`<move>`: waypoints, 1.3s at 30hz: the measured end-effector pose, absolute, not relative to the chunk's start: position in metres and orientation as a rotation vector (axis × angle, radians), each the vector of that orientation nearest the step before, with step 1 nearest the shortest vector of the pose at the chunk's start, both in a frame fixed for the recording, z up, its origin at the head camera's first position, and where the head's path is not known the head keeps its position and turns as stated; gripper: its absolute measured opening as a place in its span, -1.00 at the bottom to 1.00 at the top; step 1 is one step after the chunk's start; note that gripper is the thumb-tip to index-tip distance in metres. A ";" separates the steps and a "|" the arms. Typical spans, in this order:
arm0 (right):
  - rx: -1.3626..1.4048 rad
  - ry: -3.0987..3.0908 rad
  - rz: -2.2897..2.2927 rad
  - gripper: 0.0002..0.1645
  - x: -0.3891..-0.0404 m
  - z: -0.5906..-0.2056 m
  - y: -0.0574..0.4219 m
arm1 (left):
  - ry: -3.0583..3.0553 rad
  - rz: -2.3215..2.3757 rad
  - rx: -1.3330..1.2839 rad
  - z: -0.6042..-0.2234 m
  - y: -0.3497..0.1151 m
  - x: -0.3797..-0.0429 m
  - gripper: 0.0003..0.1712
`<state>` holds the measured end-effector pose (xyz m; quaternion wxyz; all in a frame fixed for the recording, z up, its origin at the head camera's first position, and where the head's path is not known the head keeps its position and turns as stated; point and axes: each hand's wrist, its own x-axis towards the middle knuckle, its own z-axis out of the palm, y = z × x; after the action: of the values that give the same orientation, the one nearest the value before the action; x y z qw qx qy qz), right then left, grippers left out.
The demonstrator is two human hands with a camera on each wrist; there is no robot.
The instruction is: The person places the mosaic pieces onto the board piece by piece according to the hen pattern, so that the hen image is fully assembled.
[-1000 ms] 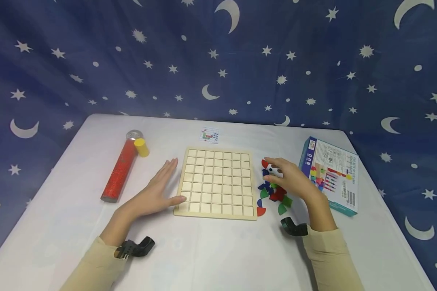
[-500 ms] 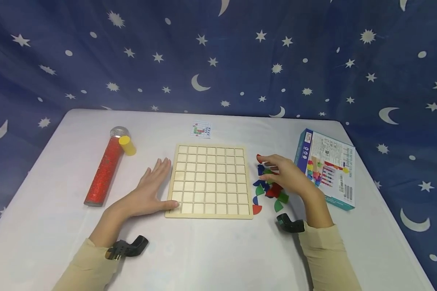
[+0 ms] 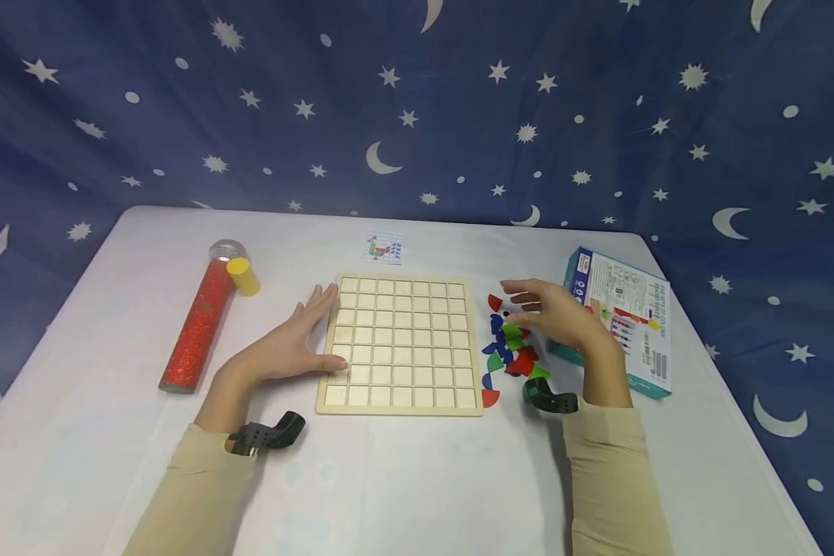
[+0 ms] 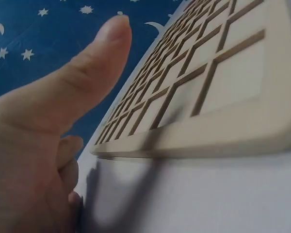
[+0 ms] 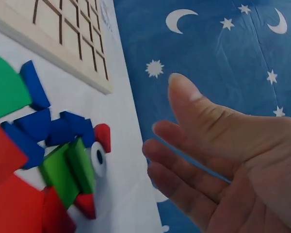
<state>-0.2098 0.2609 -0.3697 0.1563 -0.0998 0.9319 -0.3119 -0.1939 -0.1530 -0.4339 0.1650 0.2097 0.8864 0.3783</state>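
Observation:
A square wooden board point(image 3: 399, 411) with a grid of shallow square cells lies in the middle of the table. My left hand point(image 3: 285, 347) is at its left edge, fingers stretched out and thumb over the border; in the left wrist view the thumb point(image 4: 87, 73) stands apart from the wood. Right of the board is a pile of red, blue and green pieces point(image 3: 521, 361), quarter-round and square among them. Just beyond it, my right hand point(image 3: 552, 313) hovers with bent, parted fingers and nothing between them. A white piece with a black dot point(image 5: 98, 159) lies among the pieces.
A small picture card point(image 3: 384, 248) with a gridded bird design lies behind the board. To the left are a red glittery tube point(image 3: 201, 324) with a silvery end and a yellow cylinder point(image 3: 243, 276). A printed box point(image 3: 632, 324) lies on the right, partly behind the right forearm.
My right hand has lifted back from the pieces, uncovering more of them, including a red one at the far end. The left hand has shifted slightly forward along the board. The head view has shifted.

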 end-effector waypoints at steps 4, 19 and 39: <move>-0.305 2.600 -0.903 -0.36 -0.201 -0.380 0.265 | 2.534 1.156 0.528 -0.441 -0.154 -0.202 0.31; -0.243 2.436 -0.675 -0.76 -0.185 -0.377 0.259 | 2.569 1.178 0.566 -0.443 -0.165 -0.208 0.16; -0.158 2.474 -0.491 -0.76 -0.184 -0.382 0.253 | 2.521 1.134 0.598 -0.445 -0.159 -0.209 0.07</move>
<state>-0.1838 0.2533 -0.3820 0.3024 -0.0596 0.9331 -0.1852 -0.2091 -0.1595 -0.4445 0.1562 0.2087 0.8805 0.3960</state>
